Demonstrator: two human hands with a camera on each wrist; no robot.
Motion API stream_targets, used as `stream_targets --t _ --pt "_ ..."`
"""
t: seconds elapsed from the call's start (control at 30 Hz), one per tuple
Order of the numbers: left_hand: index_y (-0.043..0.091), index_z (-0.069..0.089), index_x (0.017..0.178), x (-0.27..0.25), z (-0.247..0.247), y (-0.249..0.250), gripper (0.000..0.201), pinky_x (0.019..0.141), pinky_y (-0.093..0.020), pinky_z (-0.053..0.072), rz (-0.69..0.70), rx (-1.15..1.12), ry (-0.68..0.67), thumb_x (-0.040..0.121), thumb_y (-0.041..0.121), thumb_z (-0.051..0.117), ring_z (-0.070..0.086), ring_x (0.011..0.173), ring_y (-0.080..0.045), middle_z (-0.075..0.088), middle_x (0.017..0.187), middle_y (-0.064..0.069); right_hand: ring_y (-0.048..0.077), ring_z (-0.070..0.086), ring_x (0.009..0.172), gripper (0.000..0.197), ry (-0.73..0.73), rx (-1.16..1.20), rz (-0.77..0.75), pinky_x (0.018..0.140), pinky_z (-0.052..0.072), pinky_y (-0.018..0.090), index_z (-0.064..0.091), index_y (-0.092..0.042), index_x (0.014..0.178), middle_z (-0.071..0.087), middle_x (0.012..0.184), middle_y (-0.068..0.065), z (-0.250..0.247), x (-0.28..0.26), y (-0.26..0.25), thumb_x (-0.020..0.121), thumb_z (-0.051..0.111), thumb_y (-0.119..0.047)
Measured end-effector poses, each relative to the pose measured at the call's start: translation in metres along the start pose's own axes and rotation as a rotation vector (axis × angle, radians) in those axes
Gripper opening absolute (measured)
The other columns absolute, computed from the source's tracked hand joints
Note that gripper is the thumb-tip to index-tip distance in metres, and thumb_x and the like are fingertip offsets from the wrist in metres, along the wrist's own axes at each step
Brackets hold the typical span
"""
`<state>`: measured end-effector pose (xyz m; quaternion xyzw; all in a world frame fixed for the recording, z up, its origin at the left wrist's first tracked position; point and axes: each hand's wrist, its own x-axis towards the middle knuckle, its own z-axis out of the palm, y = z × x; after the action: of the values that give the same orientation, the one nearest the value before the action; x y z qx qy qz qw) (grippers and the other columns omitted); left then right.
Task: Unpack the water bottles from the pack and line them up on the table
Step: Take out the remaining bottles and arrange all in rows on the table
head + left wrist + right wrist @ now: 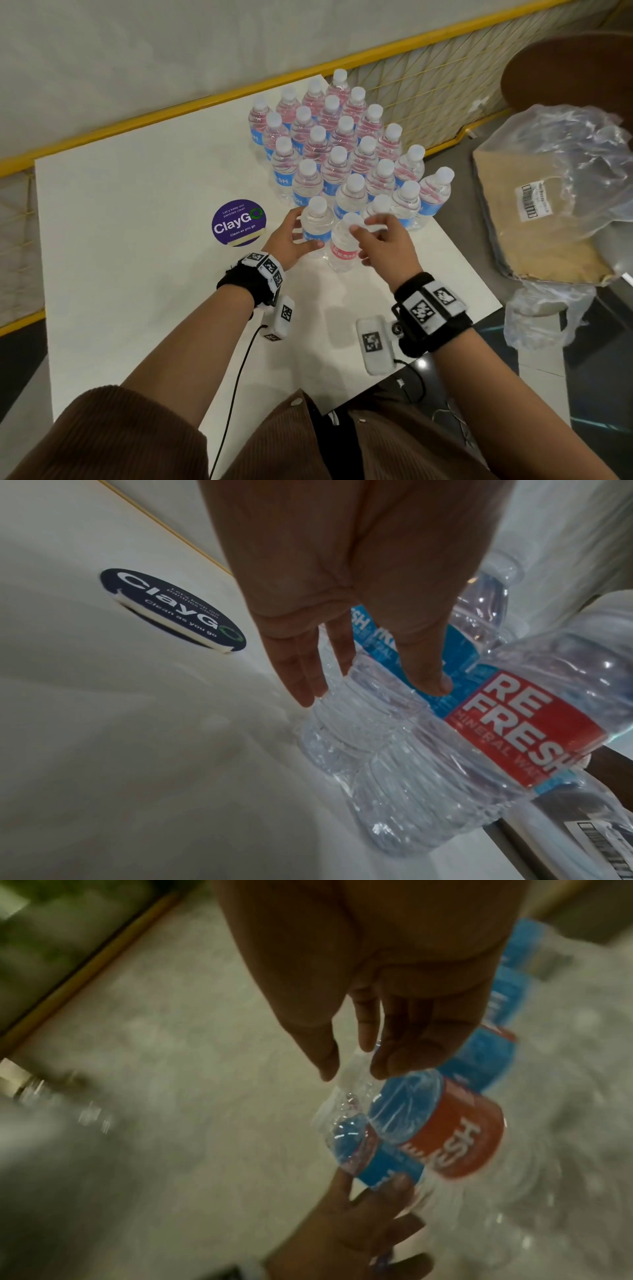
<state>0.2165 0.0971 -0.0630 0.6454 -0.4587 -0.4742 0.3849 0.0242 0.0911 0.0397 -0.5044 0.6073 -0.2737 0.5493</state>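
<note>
The white bench (137,274) carries a block of upright water bottles (342,150) with white caps, packed in diagonal rows toward its far right corner, most showing blue labels and some red. Two bottles stand at the near end of the block, touching each other. The left hand (291,240) holds the blue-label bottle (317,224): thumb on its near side, fingers curved round its left side, as the left wrist view also shows with the fingers (301,674) lying against the ribbed body. The right hand (383,243) is over the red-label bottle (342,250), with its fingertips gathered at the cap; the right wrist view is blurred, but thumb and fingers (394,1053) close on the bottle top. Both bottles stand upright with their bases on the bench. A round purple "ClayGo" sticker (238,222) lies flat on the bench, just left of the left hand. The emptied clear plastic wrap (565,171), with a cardboard sheet (534,233) inside it, rests off the bench to the right
</note>
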Motion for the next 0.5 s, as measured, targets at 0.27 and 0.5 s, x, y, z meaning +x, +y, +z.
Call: stream_targets --t 0.27,0.5 --pt "0.023 0.032 0.141 -0.004 0.001 0.002 0.077 0.093 -0.032 0.047 -0.015 -0.015 0.030 0.078 0.018 0.077 0.055 0.117 -0.024 0.051 0.137 -0.005 0.014 0.050 0.068 0.041 0.056 -0.461 -0.292 0.059 0.036 0.021 0.057 -0.014 0.111 0.051 0.071 -0.002 0.015 0.020 -0.013 0.081 0.070 -0.039" --pt "0.024 0.029 0.142 0.002 0.007 0.006 0.081 0.105 -0.042 0.044 -0.033 0.002 0.072 0.077 0.018 0.078 0.049 0.128 -0.024 0.046 0.143 -0.003 0.016 0.046 0.081 0.034 -0.107 -0.676 -0.395 0.078 0.042 0.027 0.060 -0.017 0.122 0.049 0.080 0.001 0.002 0.021 -0.023 0.089 0.061 -0.020"
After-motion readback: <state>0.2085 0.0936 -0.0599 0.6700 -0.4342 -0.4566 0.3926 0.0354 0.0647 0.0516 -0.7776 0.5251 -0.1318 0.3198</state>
